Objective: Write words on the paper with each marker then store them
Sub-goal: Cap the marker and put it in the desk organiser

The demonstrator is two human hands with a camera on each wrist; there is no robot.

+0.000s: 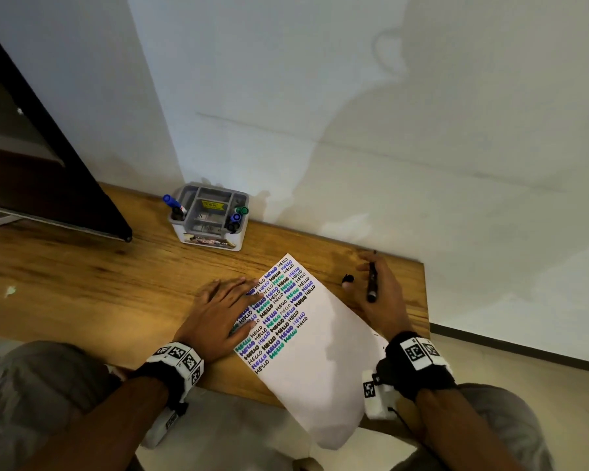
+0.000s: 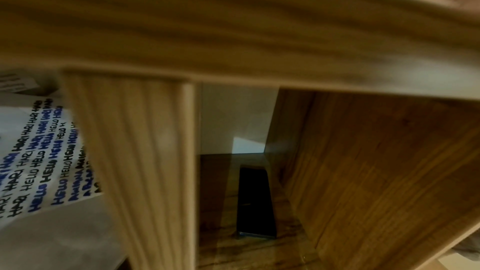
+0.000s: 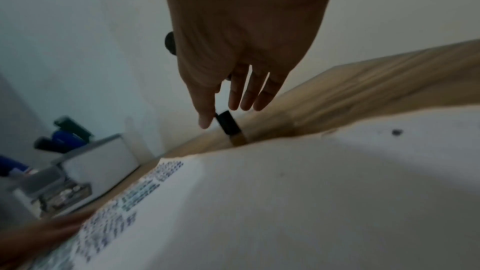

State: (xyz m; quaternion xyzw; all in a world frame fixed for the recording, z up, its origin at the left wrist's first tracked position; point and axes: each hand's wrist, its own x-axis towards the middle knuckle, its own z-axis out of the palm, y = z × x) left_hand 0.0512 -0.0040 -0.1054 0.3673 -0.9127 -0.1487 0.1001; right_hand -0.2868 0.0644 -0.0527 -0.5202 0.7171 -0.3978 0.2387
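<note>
The paper [image 1: 320, 368] lay slantwise on the bench [image 1: 82, 283], its far half filled with rows of "HELLO" in black, blue, purple and green and its blank near end hanging over the front edge. The slant probably suited the writing arm. The overhang explains the left hand [image 1: 221, 311], which lay flat at the sheet's left edge with its grip spread apart, fingers straight over the written rows to keep the sheet from sliding or tipping off.

The grey organizer [image 1: 177, 232] stood well apart at the back against the wall, out of the writing area but likely within reach for storing. One blue marker stood in its left slot and a cluster of capped markers [image 1: 236, 217], green, blue and a dark one, stood in its right slot.

The right hand [image 1: 383, 300] hovered over bare wood just right of the paper. Its grip was clamped on the black marker [image 1: 372, 283], which was tucked across the fingers. The other fingers were left fairly straight and the thumb reached down beside the loose black cap [image 1: 347, 278], which stood on the bench. Carrying the marker that way would free the fingertips for the cap, so this looked like the capping step before storage.

The bench was a warm, grained wood top set into a corner of plain white wall [image 1: 354, 96], and the person's shadow fell across that wall. A dark slanted panel [image 1: 48, 147] sat at the far left. The left wrist view showed only blurred wood and a shelf space beneath.
</note>
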